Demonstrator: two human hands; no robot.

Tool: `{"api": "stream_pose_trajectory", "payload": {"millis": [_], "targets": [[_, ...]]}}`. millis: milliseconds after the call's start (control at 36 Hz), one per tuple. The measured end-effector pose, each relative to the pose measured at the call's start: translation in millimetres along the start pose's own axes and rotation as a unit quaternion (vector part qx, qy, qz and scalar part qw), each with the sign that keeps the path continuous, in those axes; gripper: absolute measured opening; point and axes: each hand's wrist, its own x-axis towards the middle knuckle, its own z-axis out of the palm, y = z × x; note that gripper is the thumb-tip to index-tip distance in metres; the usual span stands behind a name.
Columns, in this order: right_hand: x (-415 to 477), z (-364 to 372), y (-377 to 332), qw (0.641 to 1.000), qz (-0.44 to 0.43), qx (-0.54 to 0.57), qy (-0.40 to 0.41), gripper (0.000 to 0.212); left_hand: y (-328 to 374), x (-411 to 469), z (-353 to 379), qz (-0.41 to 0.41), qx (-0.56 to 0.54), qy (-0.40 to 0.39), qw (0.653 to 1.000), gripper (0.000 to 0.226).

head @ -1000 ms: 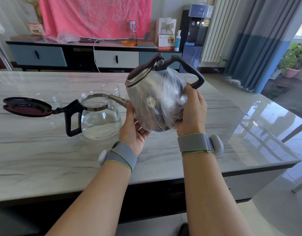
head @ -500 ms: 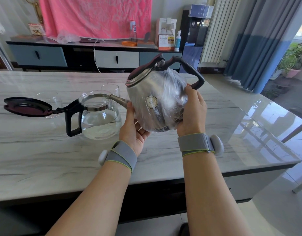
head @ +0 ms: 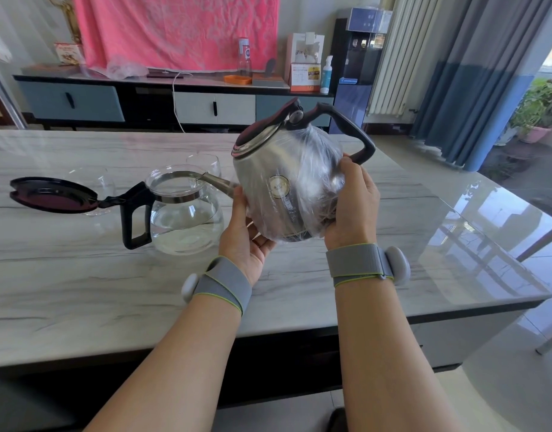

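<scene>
Both hands cupping kettle above table: left hand curling under base, right hand wrapping rear; steel body rounded, film-wrapped, spout tilting into glass jug

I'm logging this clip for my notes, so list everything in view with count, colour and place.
table: 1, grey-white marble; foreground
jug: 1, clear glass, black handle and open lid; on table, left of centre
glasses: 2, clear; on table behind jug
kettle: 1, steel in clear film, black handle; held tilted above table, spout at jug's mouth
sideboard: 1, black and grey; back wall
cloth: 1, pink; hanging above sideboard
dispenser: 1, dark; right of sideboard
curtain: 1, blue-grey; right
plant: 1, green; far right
wristbands: 2, grey; one per wrist
left hand: 1; holds kettle's spout side
right hand: 1; holds kettle's back, below handle
</scene>
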Motion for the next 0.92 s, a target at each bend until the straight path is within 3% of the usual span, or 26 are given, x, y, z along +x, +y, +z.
{"api": "stream_pose_trajectory", "payload": {"millis": [917], "targets": [[-0.7, 0.5, -2.5, 1.0, -0.003, 0.002, -0.007, 0.017, -0.7, 1.2, 0.3, 0.001, 0.006, -0.003, 1.0, 0.055]]}}
